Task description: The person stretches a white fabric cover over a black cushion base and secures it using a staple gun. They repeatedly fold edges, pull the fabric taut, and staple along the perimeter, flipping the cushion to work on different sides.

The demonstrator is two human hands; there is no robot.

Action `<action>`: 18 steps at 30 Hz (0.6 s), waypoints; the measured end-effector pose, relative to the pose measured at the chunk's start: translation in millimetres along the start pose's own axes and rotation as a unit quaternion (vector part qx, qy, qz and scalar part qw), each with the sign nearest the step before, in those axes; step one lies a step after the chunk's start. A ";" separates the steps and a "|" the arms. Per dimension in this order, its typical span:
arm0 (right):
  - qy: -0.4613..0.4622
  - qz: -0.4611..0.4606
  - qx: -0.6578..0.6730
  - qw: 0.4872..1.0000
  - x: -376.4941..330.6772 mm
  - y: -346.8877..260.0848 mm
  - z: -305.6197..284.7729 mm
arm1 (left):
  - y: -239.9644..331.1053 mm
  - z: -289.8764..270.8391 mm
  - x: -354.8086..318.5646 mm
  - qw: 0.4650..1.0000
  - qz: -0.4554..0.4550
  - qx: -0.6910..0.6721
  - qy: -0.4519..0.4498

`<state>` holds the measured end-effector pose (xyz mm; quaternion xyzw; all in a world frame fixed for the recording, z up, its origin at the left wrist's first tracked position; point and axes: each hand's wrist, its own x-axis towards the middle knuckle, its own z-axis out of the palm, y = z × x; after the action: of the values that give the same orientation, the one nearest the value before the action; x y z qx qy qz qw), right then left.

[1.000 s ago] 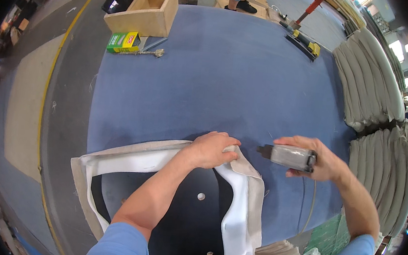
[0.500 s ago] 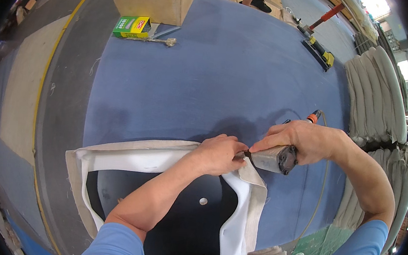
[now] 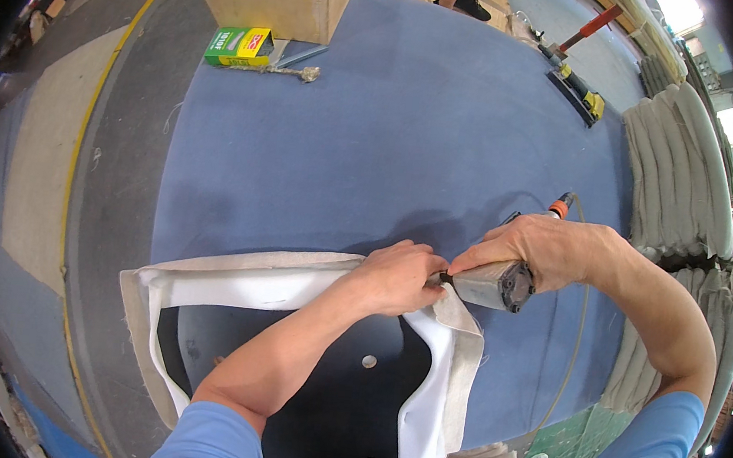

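Observation:
A black panel (image 3: 330, 400) with round holes lies close in front of me, with white padding (image 3: 230, 289) and beige fabric (image 3: 463, 373) around its edges. My left hand (image 3: 399, 277) is closed on the fabric at the panel's far right corner, its fingertips bunched there. In my right hand (image 3: 547, 252) is a pneumatic stapler (image 3: 488, 288), lying nearly on its side. The stapler's nose points left and meets the corner beside my left fingertips. An orange hose coupling (image 3: 562, 205) shows beyond the hand. The exact contact point is hidden by fingers.
On the blue table (image 3: 375, 134) stand a wooden box (image 3: 272, 13) and a green-yellow carton (image 3: 238, 47). A second stapler (image 3: 577, 97) and a red-handled tool (image 3: 588, 32) lie far right. Stacked beige padded pieces (image 3: 676, 173) line the right edge. Someone's shoe (image 3: 471, 8) shows beyond the table.
Both hands keep their hold at the corner, with the stapler almost still. The whole view has shifted very slightly.

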<state>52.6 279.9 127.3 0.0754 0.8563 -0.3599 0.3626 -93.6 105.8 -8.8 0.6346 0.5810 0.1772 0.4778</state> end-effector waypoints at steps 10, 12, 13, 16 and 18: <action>0.177 0.047 0.066 0.981 -65.5 25.9 53.5 | -5.2 6.0 1.6 1.000 0.015 -0.014 -0.001; 0.254 0.141 0.060 0.955 -88.6 37.3 94.0 | -4.8 4.7 3.3 1.000 0.024 -0.010 -0.006; 0.284 0.202 0.043 0.936 -97.7 39.2 118.6 | -6.0 3.7 4.9 0.999 0.030 -0.008 -0.007; 0.362 0.317 0.010 0.877 -116.4 41.6 206.7 | -7.1 4.5 5.9 0.999 0.049 -0.005 0.001; 0.398 0.344 0.006 0.850 -111.8 42.6 256.0 | -6.7 3.0 5.8 0.998 0.060 -0.016 0.027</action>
<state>295.4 154.0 56.5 0.5045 0.8442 -0.1563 0.0910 -93.5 109.0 -17.6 0.6557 0.5516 0.2319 0.4605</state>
